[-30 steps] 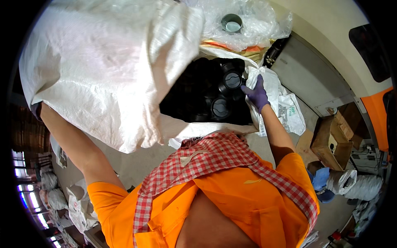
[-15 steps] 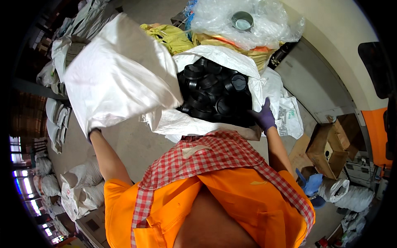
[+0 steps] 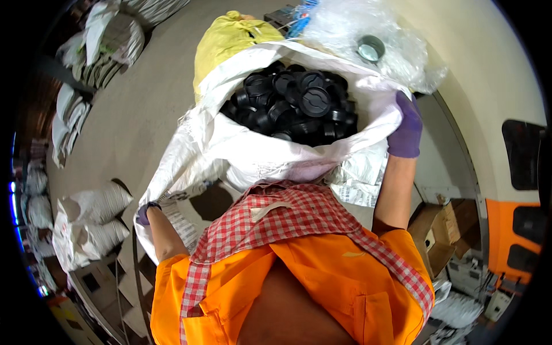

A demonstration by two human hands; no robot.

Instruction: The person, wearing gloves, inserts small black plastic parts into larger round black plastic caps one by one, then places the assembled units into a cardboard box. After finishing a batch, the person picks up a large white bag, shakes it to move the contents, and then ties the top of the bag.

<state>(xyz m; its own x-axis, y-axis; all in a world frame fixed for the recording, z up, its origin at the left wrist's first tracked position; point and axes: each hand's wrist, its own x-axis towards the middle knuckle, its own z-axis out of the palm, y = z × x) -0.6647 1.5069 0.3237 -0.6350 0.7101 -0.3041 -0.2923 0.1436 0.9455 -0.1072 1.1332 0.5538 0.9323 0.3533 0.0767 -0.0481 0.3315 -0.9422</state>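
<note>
A white woven sack [image 3: 276,150] stands open in front of me, filled with black plastic screw caps [image 3: 315,102] lying in a heap. My right hand [image 3: 406,127], in a purple glove, is closed on the sack's rim at the right, with the fingertips hidden behind the cloth. At the lower left, my left hand [image 3: 147,213] grips a long stretch of white woven cloth. That cloth runs up toward the sack's left rim; whether it is a second sack I cannot tell. The left fingers are partly hidden.
Behind the sack lie a yellow sack [image 3: 221,43] and clear plastic film [image 3: 345,26] with a grey cup [image 3: 371,49] on it. Stacked white sacks [image 3: 95,213] stand at the left. A cardboard box [image 3: 435,233] and an orange-and-cream machine [image 3: 500,224] are on the right.
The billowing white cloth has come down from the upper left and is stretched toward my left hand. My right hand, spread beside the sack before, has moved up and taken hold of its rim.
</note>
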